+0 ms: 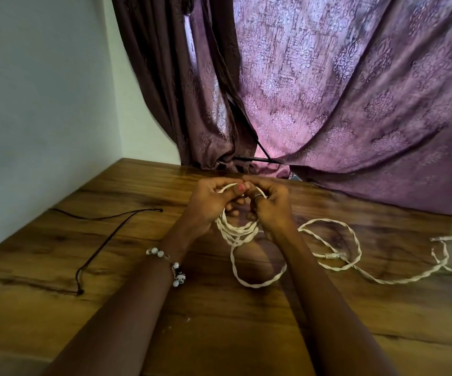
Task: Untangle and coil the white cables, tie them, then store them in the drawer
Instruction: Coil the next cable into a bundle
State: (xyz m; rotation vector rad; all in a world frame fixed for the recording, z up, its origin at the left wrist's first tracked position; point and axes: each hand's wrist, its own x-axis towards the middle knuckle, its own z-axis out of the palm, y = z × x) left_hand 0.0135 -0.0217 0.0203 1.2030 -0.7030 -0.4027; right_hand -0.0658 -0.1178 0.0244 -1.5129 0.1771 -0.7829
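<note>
Right now I see both hands meeting just past the centre of the worktop (56, 256), toward twelve o'clock from me. My left hand (208, 202) has its fingers curled round the top of a bundle of white cable loops (237, 230), and my right hand (269, 206) grips the same bundle from the three o'clock side, thumb and fingers wrapped over the strands. The two hands are touching at the fingertips, both clamped on the coil. The loops hang below the hands and their lower part reaches down toward the wood; I cannot tell whether they rest on it.

From the coil, the loose white cable (355, 241) runs on toward three o'clock, twisted along its length, making one open loop at about five o'clock of the hands and a wider one further right. A small connector plug (333, 255) lies on the worktop inside that wider loop. More of the cable trails off at the right edge, crossing over itself there.

At nine o'clock a thin dark cord (105, 240) lies on the wood, well apart from the white cable. A beaded bracelet (170, 263) sits on my left wrist. A purple patterned curtain (341, 90) hangs behind the worktop at twelve o'clock.
</note>
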